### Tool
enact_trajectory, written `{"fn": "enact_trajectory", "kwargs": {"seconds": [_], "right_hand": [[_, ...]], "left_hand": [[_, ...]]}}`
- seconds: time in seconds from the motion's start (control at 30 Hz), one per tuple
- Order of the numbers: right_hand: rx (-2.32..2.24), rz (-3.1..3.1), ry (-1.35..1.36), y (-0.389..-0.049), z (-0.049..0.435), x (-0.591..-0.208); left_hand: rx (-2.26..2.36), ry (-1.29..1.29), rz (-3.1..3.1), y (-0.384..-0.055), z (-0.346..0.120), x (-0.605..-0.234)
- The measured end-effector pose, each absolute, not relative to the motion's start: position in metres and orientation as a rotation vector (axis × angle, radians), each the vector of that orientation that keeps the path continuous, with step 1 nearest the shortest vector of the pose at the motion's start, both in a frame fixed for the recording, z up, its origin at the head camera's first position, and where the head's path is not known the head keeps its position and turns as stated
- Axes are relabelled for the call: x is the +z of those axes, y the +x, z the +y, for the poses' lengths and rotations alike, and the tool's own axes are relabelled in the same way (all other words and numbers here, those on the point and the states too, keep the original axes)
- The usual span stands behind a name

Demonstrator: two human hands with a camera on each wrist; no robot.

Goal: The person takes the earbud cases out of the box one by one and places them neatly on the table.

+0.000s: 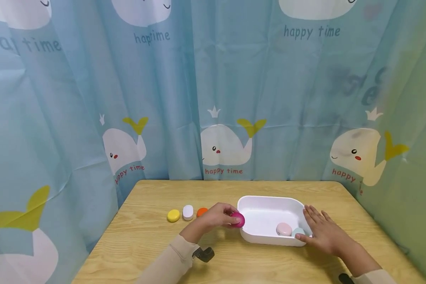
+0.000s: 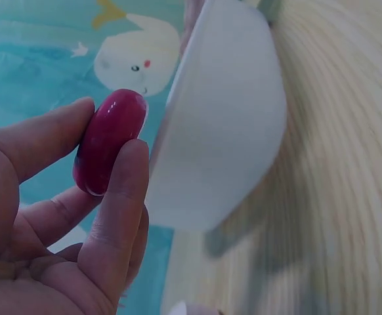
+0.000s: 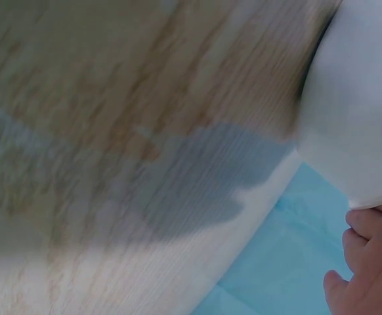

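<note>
I see the left hand (image 1: 217, 216) pinching a glossy magenta disc with rounded edges (image 1: 238, 220) between thumb and fingers. The disc is held up at the left end of a white, smooth-walled oblong tray with rounded corners (image 1: 260, 239); I can't tell whether it touches the rim. At the tray's opposite end, the right hand (image 1: 323, 232) lies with fingers extended against the rim and outer wall, well apart from the left. Inside the tray, toward the near right corner, I have a pale pink rounded disc (image 1: 284, 229) just beside a pale mint one (image 1: 298, 232), partly hidden. Left of the tray, on the light wood-grain bench (image 1: 255, 264), sit a yellow round disc (image 1: 173, 215), a white rounded piece (image 1: 187, 212) and an orange disc (image 1: 202, 212), partly covered by the left hand.
</note>
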State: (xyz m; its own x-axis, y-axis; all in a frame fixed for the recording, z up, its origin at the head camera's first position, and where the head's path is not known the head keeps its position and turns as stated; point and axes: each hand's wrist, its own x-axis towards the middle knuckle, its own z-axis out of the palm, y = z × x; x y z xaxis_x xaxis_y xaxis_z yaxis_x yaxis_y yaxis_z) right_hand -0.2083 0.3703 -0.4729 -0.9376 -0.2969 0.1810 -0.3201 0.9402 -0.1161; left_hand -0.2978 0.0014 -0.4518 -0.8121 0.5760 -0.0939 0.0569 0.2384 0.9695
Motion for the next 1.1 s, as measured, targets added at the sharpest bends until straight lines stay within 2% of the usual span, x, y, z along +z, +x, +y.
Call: {"fn": "enact_trajectory", "kwargs": {"seconds": [0.53, 1.1], "right_hand": [[0.224, -2.932, 0.460, -0.206, 0.367, -0.471], [0.283, -2.928, 0.428, -0.207, 0.368, -0.478]], "left_hand": [[1.530, 0.619, 2.243, -0.292, -0.048, -0.468], [1.500, 0.549, 2.223, -0.286, -0.066, -0.493]]}}
